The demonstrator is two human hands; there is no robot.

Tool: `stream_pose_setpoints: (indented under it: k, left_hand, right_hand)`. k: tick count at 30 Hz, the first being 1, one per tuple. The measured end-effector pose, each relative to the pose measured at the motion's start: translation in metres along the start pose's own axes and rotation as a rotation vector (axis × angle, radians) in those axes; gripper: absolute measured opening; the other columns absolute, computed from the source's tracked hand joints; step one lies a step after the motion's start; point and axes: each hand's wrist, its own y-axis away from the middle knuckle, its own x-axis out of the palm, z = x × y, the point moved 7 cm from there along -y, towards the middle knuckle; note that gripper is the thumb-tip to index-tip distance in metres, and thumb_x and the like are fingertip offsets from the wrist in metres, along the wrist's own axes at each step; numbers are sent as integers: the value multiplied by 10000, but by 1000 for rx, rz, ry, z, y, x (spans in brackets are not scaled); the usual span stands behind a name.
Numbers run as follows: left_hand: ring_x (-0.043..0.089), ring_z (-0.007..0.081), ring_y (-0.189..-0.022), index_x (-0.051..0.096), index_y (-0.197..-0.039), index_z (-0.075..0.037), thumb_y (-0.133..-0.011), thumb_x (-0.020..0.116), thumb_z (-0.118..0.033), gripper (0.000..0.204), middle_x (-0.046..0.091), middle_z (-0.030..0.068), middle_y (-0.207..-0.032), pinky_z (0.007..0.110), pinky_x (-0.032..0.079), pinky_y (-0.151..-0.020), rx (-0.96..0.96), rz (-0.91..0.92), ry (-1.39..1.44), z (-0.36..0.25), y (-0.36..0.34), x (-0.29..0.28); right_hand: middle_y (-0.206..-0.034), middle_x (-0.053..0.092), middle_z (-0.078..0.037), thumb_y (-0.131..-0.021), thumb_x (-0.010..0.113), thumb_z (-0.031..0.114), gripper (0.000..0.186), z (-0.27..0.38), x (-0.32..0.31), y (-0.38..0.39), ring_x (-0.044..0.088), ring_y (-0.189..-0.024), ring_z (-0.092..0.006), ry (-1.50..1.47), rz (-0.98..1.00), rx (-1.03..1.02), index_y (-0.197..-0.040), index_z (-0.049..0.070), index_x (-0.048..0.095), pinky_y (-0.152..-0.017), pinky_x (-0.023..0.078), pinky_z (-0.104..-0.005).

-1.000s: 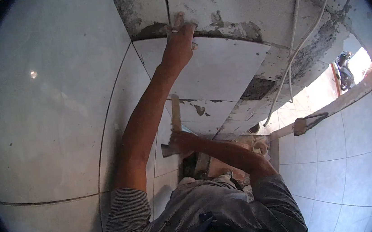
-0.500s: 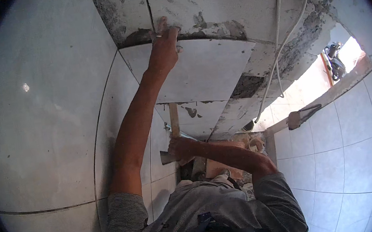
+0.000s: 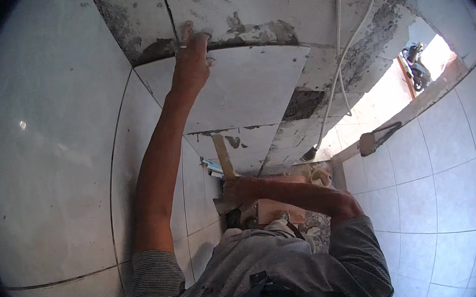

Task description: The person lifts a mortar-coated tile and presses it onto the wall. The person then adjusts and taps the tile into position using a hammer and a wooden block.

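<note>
On the wall before me, a large pale tile (image 3: 237,87) sits with its top edge below a rough, mortar-stained wall. My left hand (image 3: 191,63) rests over that top edge, its fingers apart and reaching onto the wall above. Lower down, my right hand (image 3: 239,190) is closed around a tool with a flat wooden shaft (image 3: 224,156) pointing up and a grey, flat end showing below the fist. The shaft's upper end is in front of a lower tile (image 3: 254,141) smeared with mortar; whether it touches cannot be made out.
Tiled wall (image 3: 48,168) rises close at my left, and another tiled wall (image 3: 416,188) stands at right. A pale cable (image 3: 339,71) hangs down the rough wall. A hand float (image 3: 368,144) lies on the ledge, beside a bright opening with a motorbike (image 3: 416,66) beyond.
The view has shifted slightly, so the wall sits further left. My right hand has dropped a little against the tiles, and the wooden shaft now tilts left. My left hand keeps its place.
</note>
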Motion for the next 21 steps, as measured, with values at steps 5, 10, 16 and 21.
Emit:
stream_pose_setpoints:
  k: [5,10,16,21]
  left_hand:
    - [411,379,-1113,367,-1173,4,-722,654,-144,555,339,290,-1235,461,364,-893,-31,128,-64,6,3,1]
    - [347,364,-1166,418,-1018,-11,-647,665,-38,447,502,210,-1011,504,325,-891,82,-75,-131,-9,-1,-5]
    - [277,347,-1223,430,-996,-7,-648,656,-29,415,501,199,-1029,625,252,-877,89,-63,104,-6,-4,-3]
    - [269,335,-1229,428,-1000,1,-645,650,-17,419,492,191,-1060,630,267,-863,35,-8,46,4,2,2]
  right_hand:
    - [-794,558,-57,-563,635,226,219,8,-32,-8,541,-826,-223,266,325,62,-716,87,562,-766,427,-341]
    - [-808,556,-45,-573,626,228,217,3,-7,-8,532,-862,-220,142,215,107,-719,85,554,-774,433,-350]
    - [-785,559,-37,-581,626,197,217,-4,48,-10,528,-838,-231,209,94,35,-755,86,557,-763,439,-353]
    - [-741,564,-35,-591,620,166,234,8,69,-13,541,-779,-236,1335,-108,-243,-809,101,566,-759,443,-353]
